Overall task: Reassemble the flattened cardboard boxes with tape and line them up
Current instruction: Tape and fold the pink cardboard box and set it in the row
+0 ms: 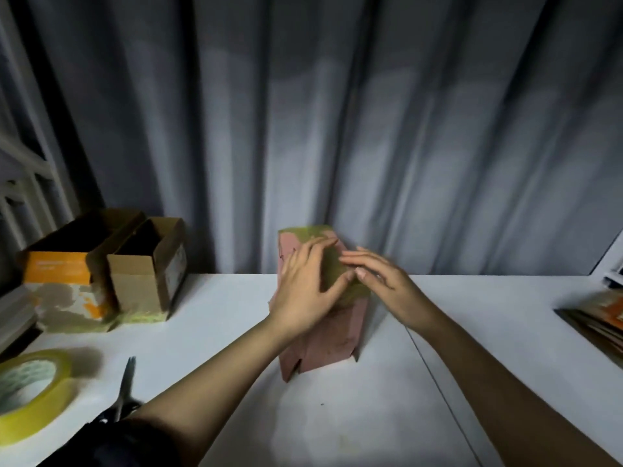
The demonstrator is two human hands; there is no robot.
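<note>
A pink cardboard box (332, 338) stands upside down on the white table (337, 416), its loose flaps against the tabletop. A strip of yellowish tape (317, 232) covers its closed top end. My left hand (305, 286) lies flat on that taped end with fingers spread. My right hand (384, 276) hovers at the tape's right side with straight fingers; whether it touches the tape I cannot tell. A roll of yellowish tape (28, 392) lies at the near left, with scissors (126, 389) beside it.
Two assembled open boxes stand side by side at the back left: an orange-and-white box (64, 284) and a brown box (148, 274). Flattened cardboard (603, 318) is stacked at the right edge. A grey curtain hangs behind the table.
</note>
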